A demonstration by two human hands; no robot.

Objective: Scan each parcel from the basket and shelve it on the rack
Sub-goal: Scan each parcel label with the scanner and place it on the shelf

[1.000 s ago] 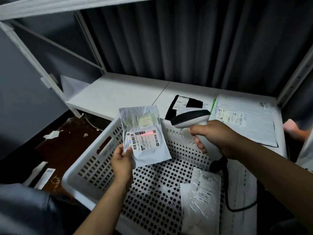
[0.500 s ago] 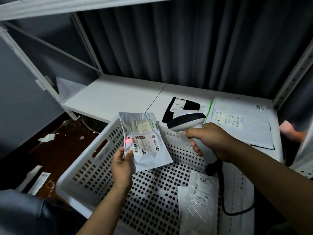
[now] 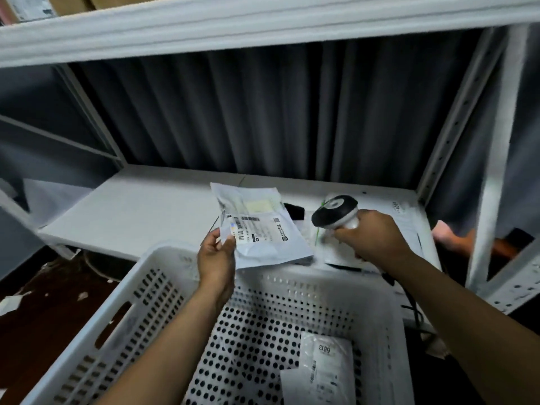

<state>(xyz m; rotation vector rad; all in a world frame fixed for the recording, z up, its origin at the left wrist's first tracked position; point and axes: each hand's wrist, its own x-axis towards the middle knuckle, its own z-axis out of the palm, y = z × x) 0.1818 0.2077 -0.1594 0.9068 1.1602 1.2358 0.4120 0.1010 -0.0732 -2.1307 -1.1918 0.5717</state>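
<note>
Head camera: the left hand (image 3: 216,258) pinches a grey mailer parcel (image 3: 263,229) by its lower left corner, label up, above the far rim of the white perforated basket (image 3: 122,311) and the rack shelf (image 3: 140,206). The right hand (image 3: 371,238) grips a barcode scanner (image 3: 336,211) over the shelf. Another parcel (image 3: 321,372) lies in the basket.

The parcel (image 3: 324,372) in the basket (image 3: 163,258) bore a large number, upside down to the camera, apparently 6813. The label (image 3: 260,229) on the held parcel (image 3: 271,249) carried barcodes and a square code; its print was illegible.
</note>
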